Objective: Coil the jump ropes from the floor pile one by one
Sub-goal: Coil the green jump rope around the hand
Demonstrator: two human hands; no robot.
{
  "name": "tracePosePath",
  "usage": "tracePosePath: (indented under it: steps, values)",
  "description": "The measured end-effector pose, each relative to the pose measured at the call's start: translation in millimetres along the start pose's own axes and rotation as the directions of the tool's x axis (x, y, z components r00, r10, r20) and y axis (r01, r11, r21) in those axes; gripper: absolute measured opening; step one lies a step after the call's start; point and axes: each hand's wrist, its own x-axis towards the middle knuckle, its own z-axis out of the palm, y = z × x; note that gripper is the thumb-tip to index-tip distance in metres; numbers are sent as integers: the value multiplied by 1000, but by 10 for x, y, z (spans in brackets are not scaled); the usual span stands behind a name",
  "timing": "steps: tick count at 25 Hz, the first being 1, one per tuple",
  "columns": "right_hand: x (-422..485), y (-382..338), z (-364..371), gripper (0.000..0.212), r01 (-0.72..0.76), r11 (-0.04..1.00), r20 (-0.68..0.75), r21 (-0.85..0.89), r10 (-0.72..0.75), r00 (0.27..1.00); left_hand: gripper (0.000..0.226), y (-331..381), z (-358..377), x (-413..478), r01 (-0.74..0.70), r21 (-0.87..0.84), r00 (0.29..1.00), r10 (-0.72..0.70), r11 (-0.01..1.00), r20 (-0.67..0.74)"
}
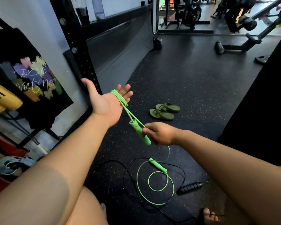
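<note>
Right now, in the head view, we are partway through coiling the green rope point(119, 97). Our left hand point(106, 103) is held palm up with its fingers straight, and several turns of the rope sit around those fingers, not inside a fist. Just below it, our right hand point(160, 134) is clenched on one handle point(138, 131) and pinches a strand of rope against it. From that grip the rope drops to the floor point(193, 88). There its loose loops and the second handle point(158, 166) lie beneath the right hand, over the black rope point(191, 186). Sandals point(162, 112) sit beyond the grip.

We judge the coil barely begun, since most of the length lies on the floor. The next move calls for carrying the strand around the left fingers again. Those fingers need to stay spread so the turns do not slip off. We also need to draw the slack up gently, because the green loops cross the black rope and could drag it along.
</note>
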Motion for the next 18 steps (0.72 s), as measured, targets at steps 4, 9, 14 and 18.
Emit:
tracePosePath:
  steps: [4,9,14,18]
  values:
    - [4,-193,-219,34,190,954,-200,-233,-238,950,113,-178,-52,81,89,516,994,-43,852,-100]
    - [-33,-242,-454,26,309,916,-329,-257,-383,863,137,-360,40,-52,165,842,859,-495,513,133]
    - [-7,-124,-543,43,263,959,-429,108,-194,882,122,-263,124,-148,327,768,743,-652,550,151]
    - [27,15,-446,53,195,970,-444,146,-112,889,115,-172,140,-171,368,608,757,-606,704,245]
